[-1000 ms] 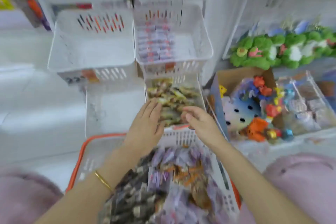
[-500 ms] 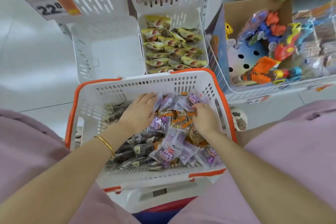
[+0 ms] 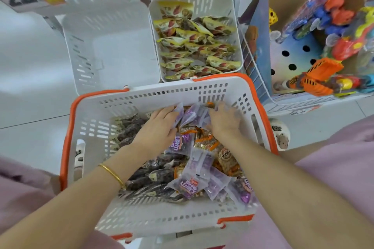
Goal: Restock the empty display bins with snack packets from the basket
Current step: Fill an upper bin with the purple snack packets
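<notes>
A second ago both hands were up at the bin of yellow packets [image 3: 196,44], patting that lot into place; now they've dropped back into the basket [image 3: 162,95] and gone for the purple packets [image 3: 192,115] heaped against its far wall. So I'd say the yellow bin is dealt with and a fresh load is being gathered, most likely for the empty bin [image 3: 111,46] just left of it, which has nothing in it yet. The left hand [image 3: 159,129] lies palm down on the pile, gold bracelet [image 3: 112,174] on the wrist, its fingers bent round the near edge of the purple bunch and holding it. The right hand [image 3: 224,121] comes in from the other side, fingers spread over the same bunch, but it's smeared with motion and I can't tell whether it has closed on anything. The packets sit squeezed between the two hands, not lifted off the pile
</notes>
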Demonstrator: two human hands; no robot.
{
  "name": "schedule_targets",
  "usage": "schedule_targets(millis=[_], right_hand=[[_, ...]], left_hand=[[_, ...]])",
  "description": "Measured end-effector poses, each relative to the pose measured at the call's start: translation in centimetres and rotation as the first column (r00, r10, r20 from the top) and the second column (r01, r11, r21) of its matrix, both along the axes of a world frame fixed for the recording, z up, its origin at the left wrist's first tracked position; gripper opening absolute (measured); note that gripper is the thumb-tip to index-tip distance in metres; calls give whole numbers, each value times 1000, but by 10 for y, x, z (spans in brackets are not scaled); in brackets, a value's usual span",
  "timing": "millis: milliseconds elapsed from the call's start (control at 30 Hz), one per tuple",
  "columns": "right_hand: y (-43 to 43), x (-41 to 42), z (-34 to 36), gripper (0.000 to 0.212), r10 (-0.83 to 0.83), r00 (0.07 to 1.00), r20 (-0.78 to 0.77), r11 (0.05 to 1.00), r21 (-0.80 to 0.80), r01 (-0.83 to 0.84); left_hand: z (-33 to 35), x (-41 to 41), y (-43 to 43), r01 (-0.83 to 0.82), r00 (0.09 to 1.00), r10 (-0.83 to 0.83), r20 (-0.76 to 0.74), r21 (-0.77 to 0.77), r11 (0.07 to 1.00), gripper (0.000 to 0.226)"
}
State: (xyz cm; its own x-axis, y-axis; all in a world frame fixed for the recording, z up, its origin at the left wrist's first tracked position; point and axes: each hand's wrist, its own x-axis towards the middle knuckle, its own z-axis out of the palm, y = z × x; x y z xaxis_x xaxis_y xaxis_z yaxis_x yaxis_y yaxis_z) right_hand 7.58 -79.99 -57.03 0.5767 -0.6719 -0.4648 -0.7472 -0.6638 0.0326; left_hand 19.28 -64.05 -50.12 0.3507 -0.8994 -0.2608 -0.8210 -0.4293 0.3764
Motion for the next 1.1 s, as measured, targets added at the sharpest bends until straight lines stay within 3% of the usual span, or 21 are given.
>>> schedule_targets(millis=[133, 233, 267, 300, 333, 367, 400, 433, 500, 600, 733, 867, 1000, 1100], right_hand=[[5, -12, 14, 19, -27, 973, 230, 1000, 1, 27], [9, -13, 54, 22, 16, 895, 447, 999, 32, -34], [13, -11, 71, 26, 25, 856, 517, 995, 71, -72], [19, -9, 89, 31, 29, 815, 578, 986, 116, -117], [25, -7, 106, 39, 31, 779, 626, 973, 160, -167], [31, -5, 123, 49, 39, 743, 669, 956, 192, -222], [36, -3, 138, 57, 51, 710, 702, 937, 212, -277], [40, -2, 151, 63, 65, 677, 733, 918, 222, -328], [45, 0, 173, 71, 35, 637, 770, 875, 284, -391], [45, 5, 201, 85, -97, 658, 747, 789, 460, -406], [32, 19, 224, 85, -103, 679, 727, 753, 503, -424], [20, 32, 229, 79, -148, 670, 728, 778, 504, -375], [12, 38, 213, 71, -293, 611, 735, 809, 531, -250], [10, 44, 209, 59, -485, 520, 703, 718, 659, -223]], left_hand=[[3, -3, -2, -53, 997, 51, -66, -42, 998, 49], [17, -10, -11, -209, 940, 186, -286, -53, 976, 46], [25, -13, -15, -316, 851, 269, -451, -30, 948, 46], [34, -16, -19, -427, 676, 349, -649, 40, 903, 46], [43, -18, -23, -502, 436, 387, -813, 137, 854, 49], [51, -17, -25, -531, 203, 382, -902, 226, 817, 53], [59, -15, -25, -533, 56, 345, -937, 264, 804, 59], [67, -12, -23, -538, -4, 303, -953, 258, 803, 65], [83, -5, -17, -576, -18, 244, -970, 209, 790, 69], [106, 6, -2, -618, 3, 215, -977, 167, 768, 57], [139, 22, 10, -546, -23, 141, -990, 131, 827, 38], [165, 26, 10, -573, -26, 172, -985, 156, 805, 13], [165, 31, 14, -586, 139, 220, -965, 99, 804, 13], [163, 40, 8, -612, 182, 209, -961, 55, 789, 19]])
